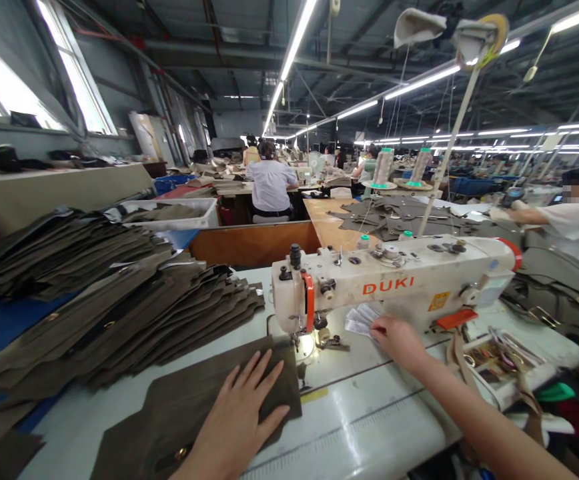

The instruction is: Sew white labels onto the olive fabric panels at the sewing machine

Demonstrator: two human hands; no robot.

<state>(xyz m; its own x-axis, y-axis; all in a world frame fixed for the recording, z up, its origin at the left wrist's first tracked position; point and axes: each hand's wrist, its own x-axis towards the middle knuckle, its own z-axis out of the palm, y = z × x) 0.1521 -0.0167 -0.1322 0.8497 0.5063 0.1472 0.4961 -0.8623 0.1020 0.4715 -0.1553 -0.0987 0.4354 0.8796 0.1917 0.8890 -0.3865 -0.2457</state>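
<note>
My left hand (242,410) lies flat with spread fingers on a dark olive fabric panel (184,393), which rests on the sewing table left of the needle. A brass-coloured eyelet (181,453) shows near the panel's lower edge. Under the arm of the white sewing machine (394,280), my right hand (394,337) pinches the edge of some small white labels (362,320), fanned out on the machine bed. The lit needle area (305,345) sits between my two hands, just beyond the panel's right edge.
Stacked olive panels (194,313) cover the table's left side. A tray of small tools and rings (504,360) stands at the right. Thread cones (383,168) rise behind the machine. One person (270,180) sits ahead; another person's arm (534,215) reaches in at the far right.
</note>
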